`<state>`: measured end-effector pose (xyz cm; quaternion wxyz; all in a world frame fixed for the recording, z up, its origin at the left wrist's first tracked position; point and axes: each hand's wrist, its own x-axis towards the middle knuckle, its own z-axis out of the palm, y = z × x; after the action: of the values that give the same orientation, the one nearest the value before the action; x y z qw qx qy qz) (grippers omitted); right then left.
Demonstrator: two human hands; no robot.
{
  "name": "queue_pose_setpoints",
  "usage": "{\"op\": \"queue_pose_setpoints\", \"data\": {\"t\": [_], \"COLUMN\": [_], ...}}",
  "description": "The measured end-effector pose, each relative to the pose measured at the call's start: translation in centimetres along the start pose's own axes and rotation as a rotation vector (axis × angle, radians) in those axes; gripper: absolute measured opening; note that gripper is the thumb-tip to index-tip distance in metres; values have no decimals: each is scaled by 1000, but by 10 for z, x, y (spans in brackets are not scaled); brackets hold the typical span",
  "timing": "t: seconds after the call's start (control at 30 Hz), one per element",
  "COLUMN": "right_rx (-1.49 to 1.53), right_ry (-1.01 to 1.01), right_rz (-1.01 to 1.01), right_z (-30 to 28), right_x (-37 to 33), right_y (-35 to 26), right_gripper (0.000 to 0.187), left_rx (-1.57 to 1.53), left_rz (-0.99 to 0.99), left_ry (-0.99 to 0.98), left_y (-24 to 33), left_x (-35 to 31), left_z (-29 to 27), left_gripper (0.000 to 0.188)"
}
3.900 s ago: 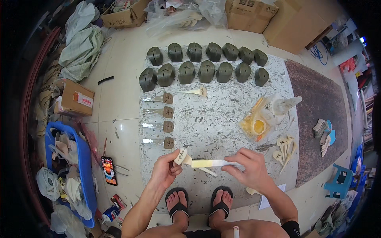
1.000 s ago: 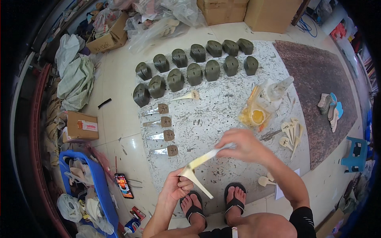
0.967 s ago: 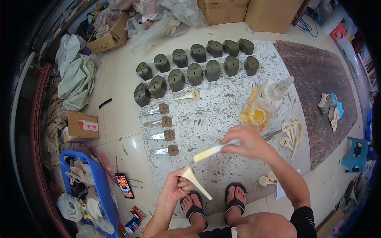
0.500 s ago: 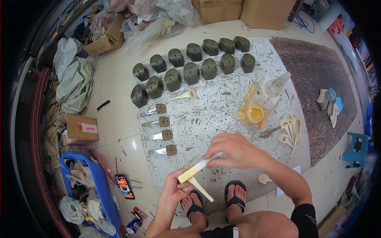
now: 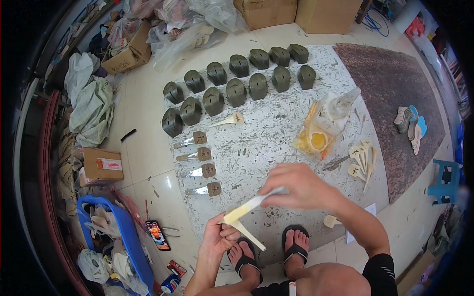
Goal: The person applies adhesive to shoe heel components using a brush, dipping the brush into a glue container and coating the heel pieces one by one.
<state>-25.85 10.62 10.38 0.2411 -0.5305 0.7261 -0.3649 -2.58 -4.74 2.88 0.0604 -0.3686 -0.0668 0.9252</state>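
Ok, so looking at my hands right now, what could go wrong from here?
The flat yellow-ended tool in your right hand is very close to your left hand, so it might brush your fingers. The cream stemmed piece is held by one end, above your feet, and could drop onto your open sandals if your grip slips. The yellow-filled cup beyond your right hand might tip if knocked.

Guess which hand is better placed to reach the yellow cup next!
Probably the right hand: it's nearer the yellow cup and holds the flat tool. The left hand is farther, gripping the pale spoon-shaped piece.
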Motion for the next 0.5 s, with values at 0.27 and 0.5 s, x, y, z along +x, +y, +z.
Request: {"op": "queue_pose_setpoints", "data": {"t": [0.27, 0.5], "right_rx": [174, 120], "right_ry": [60, 144], "right_rz": [-61, 0], "right_z": [13, 13], "right_x": [-4, -4], "right_y": [8, 3], "right_gripper": [16, 17], "left_rx": [3, -19], "left_rz": [44, 86], "left_ry": [11, -62], "left_y": [-1, 5], "left_x": [1, 2], "left_z": [0, -7], "left_gripper": [23, 21]}}
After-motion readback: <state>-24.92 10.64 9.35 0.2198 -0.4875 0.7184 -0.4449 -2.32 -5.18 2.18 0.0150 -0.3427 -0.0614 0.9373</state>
